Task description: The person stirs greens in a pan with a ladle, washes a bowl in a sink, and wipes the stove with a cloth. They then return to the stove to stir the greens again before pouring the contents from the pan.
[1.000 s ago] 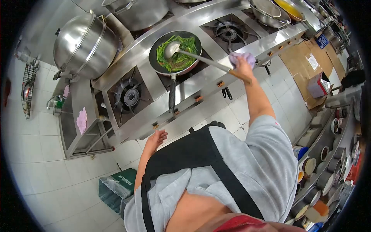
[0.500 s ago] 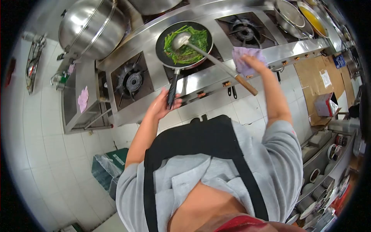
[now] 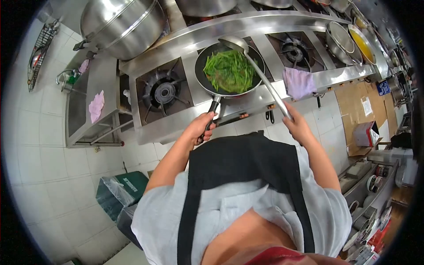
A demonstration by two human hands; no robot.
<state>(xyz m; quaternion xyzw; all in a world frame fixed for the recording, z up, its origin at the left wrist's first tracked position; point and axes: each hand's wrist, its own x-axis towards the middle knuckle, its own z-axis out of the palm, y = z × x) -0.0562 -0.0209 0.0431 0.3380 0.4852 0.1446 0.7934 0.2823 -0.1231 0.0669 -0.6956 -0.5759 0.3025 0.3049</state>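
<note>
My left hand [image 3: 202,128] is wrapped round the black handle of a frying pan [image 3: 200,70]. Cooked green leafy stalks [image 3: 229,73] lie heaped in the pan, which sits over a stove burner. In my right hand [image 3: 297,124] is the handle end of a long metal ladle [image 3: 267,81]. The ladle slants across the pan's right side, its bowl over the far rim, apart from the greens. Just beyond my right hand, a purple cloth [image 3: 299,83] hangs over the stove's front edge.
Bare burners [image 3: 164,91] flank the pan on the steel stove. A large round steel pot [image 3: 121,28] stands at back left. Metal bowls [image 3: 340,37] and a yellow-filled dish [image 3: 361,44] are at far right. A lined green bin [image 3: 128,185] stands on the floor at left.
My right hand has let go of the purple cloth and taken hold of the ladle, lifting its bowl off the greens toward the far rim. My left hand has closed round the pan handle.
</note>
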